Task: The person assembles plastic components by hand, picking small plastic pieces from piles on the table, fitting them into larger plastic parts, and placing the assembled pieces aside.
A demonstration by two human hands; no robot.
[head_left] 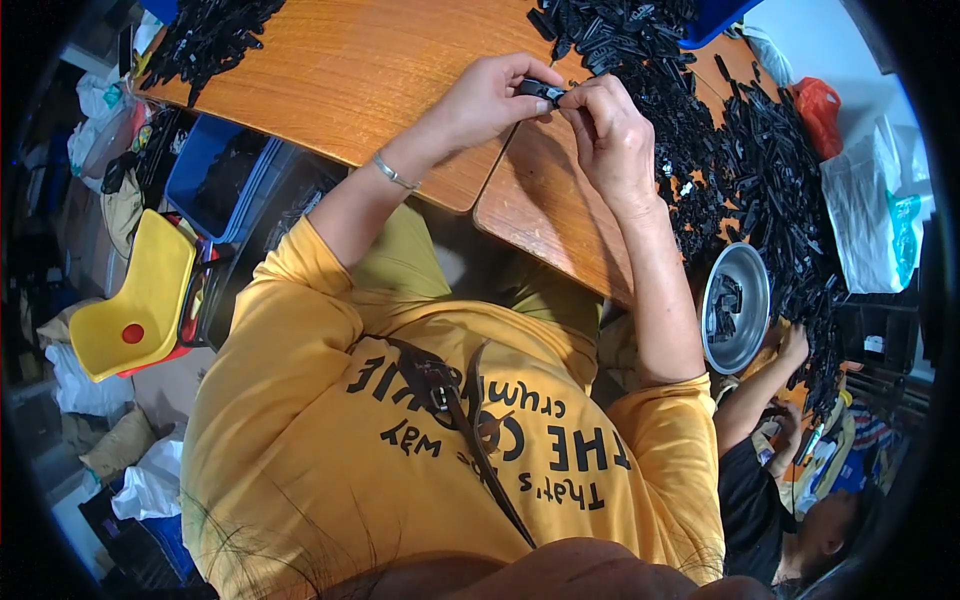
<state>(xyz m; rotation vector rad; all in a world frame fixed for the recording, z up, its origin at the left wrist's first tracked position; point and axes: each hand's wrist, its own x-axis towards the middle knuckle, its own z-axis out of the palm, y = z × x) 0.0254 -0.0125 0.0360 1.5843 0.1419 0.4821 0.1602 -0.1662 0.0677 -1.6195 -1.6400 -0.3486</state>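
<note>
Above the wooden table, my left hand pinches a small black plastic piece between thumb and fingers. My right hand meets it from the other side, its thumb and fingertips closed at the piece's right end. A pale, shiny spot shows near that end; the finer detail is too small to make out. Just right of my right hand lies a big heap of similar black pieces, spreading along the table's right side.
A second black heap lies far left. Near the right heap stand a metal bowl with black pieces, a red bag and a white bag. At left are a blue bin and yellow chair. A co-worker's hand reaches the right heap.
</note>
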